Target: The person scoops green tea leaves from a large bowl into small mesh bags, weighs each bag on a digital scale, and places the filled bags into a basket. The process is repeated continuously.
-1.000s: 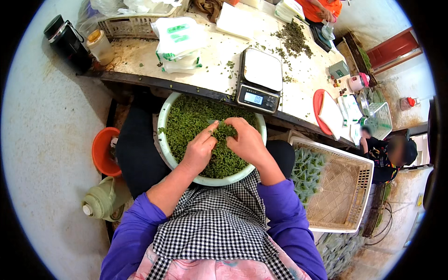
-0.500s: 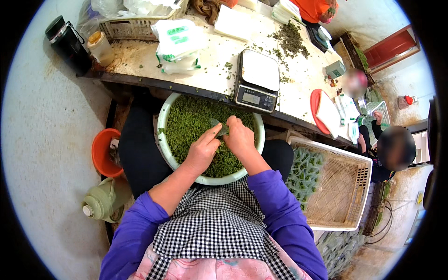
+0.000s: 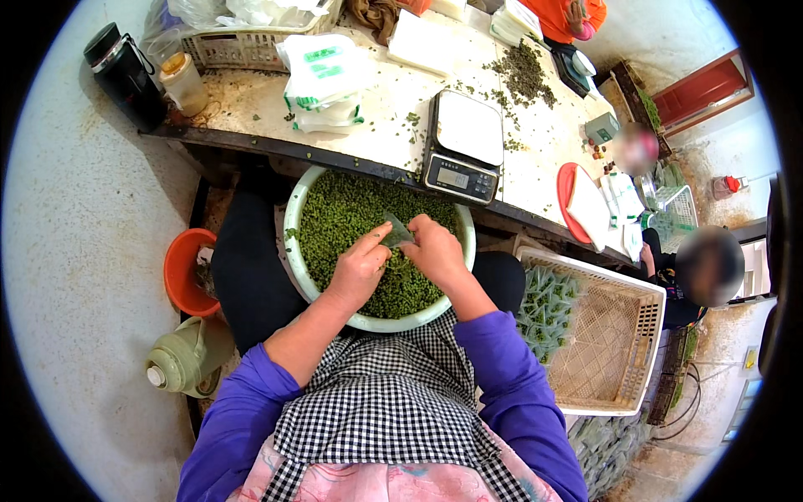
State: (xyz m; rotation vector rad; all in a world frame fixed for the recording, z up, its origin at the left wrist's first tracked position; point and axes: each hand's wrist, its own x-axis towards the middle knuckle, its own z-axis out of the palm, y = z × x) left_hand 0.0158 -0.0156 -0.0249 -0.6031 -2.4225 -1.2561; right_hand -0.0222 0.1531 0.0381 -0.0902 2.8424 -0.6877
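Observation:
A wide pale basin full of small green peppercorn-like berries rests between my knees. Over its middle, my left hand and my right hand meet at a small clear plastic bag. The bag's edge is pinched by the fingers of both hands. Whether anything lies inside the bag is hard to see. Just beyond the basin, at the table's edge, stands a digital scale with a bare white pan.
White plastic bags lie stacked on the table. To my right, a crate holds filled green bags. A red bucket, a green thermos jug and a black flask are at left. Two people work at the far right.
My right hand has shifted slightly right and down, and more of the clear bag shows between my hands. At the far right, a person's hand has lowered from the basket.

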